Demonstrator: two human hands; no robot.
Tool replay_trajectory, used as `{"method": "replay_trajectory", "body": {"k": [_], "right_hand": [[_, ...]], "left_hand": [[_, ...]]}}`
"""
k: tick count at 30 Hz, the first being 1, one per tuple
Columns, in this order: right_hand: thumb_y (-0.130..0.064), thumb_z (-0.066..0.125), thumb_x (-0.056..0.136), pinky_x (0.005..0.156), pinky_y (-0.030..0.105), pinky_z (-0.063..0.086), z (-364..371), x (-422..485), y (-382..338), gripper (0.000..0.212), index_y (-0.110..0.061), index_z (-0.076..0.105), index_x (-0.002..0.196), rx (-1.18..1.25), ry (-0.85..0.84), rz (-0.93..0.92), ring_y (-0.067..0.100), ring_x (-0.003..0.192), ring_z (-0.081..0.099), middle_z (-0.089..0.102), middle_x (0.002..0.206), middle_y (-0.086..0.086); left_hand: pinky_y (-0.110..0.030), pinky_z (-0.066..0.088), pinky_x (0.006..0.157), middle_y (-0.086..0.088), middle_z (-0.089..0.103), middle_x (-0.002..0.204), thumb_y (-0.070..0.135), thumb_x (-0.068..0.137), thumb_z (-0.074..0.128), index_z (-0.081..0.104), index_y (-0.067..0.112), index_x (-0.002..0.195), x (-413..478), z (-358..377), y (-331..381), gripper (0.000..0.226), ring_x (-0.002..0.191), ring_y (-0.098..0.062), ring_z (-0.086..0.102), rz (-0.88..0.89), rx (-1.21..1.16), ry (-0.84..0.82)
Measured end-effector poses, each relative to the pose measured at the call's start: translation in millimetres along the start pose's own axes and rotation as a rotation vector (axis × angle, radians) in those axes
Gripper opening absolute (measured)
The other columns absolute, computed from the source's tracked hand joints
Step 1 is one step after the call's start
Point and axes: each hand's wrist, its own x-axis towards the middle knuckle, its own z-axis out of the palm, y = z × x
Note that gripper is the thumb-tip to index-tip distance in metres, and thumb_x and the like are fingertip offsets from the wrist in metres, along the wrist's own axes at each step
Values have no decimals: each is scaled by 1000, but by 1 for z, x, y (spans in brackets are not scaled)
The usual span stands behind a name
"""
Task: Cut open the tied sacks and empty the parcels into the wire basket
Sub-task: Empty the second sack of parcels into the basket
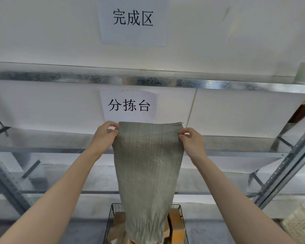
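Note:
A grey-green woven sack (147, 171) hangs upside down and flat in front of me, its lower mouth end dropping into the black wire basket (111, 219). My left hand (105, 136) pinches the sack's upper left corner. My right hand (192, 140) pinches the upper right corner. Both arms are raised. Brown cardboard parcels (177, 224) lie in the basket on either side of the sack; the sack hides the basket's middle.
Galvanised metal shelving (148, 81) runs across behind the sack, with slanted perforated uprights (287, 166) at right and at left. Two paper signs (128, 104) hang on the white wall. A pile of pale woven sacks (299, 222) lies at the lower right.

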Motion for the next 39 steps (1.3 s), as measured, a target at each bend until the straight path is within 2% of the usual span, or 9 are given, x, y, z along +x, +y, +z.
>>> {"method": "replay_trajectory", "body": {"k": [4,7,10,14,19,22,26,32,39], "right_hand": [[6,43,86,83,24,45,-7,2,-6,42,-13,63,118,-136,-218,-32,13,101,54,56,113,-3],[8,43,82,91,23,40,-8,2,-9,57,-12,48,135,-300,-321,-89,14,111,45,46,125,2],[6,48,83,87,21,34,-6,1,-10,58,-10,42,138,-442,-352,-134,17,111,42,40,123,7],[3,50,82,83,23,32,-7,2,-8,49,-11,50,129,-529,-386,-154,16,103,41,43,114,4],[-1,53,77,57,22,30,-12,5,-4,21,-15,57,63,-519,-280,-222,15,72,45,47,76,4],[-4,60,79,65,18,34,-17,7,-6,13,-11,66,69,-402,-248,-210,3,80,47,52,83,-3],[-8,56,85,66,30,37,-20,9,-6,10,-1,64,82,-262,-228,-127,15,72,48,57,76,6],[-14,57,91,61,27,45,-17,8,-6,21,-14,47,110,-82,-151,19,16,75,57,63,94,9],[-12,57,91,47,26,32,-13,7,-3,7,-14,50,90,-102,-117,2,21,65,45,54,75,11]], "left_hand": [[-23,35,89,1,56,114,2,91,47,66,12,114,0,-6,6,32,106,-13,48,63,188,-111],[-24,36,85,-1,51,112,0,84,55,56,11,125,-1,-7,11,42,104,-15,47,99,360,-242],[-29,37,74,-10,51,102,0,79,57,60,4,105,-3,-4,14,27,97,-25,49,178,535,-241],[-32,40,81,-6,48,94,8,81,59,65,9,106,-1,-1,9,26,94,-24,49,226,649,-180],[-35,40,85,0,48,85,16,86,63,68,12,79,1,-8,10,10,89,-22,50,222,616,-104],[-32,37,76,1,52,82,15,86,63,57,17,65,3,-18,9,22,87,-17,48,184,434,-164],[-29,33,67,-6,53,78,15,90,58,58,1,80,2,-22,8,18,75,-18,46,79,253,-256],[-25,42,69,-3,63,88,22,92,58,55,11,97,0,-16,4,12,81,-16,58,-17,120,-161],[-33,41,72,-6,57,94,26,93,55,44,19,111,6,-13,-4,22,79,-20,53,-111,-10,-15]]}}
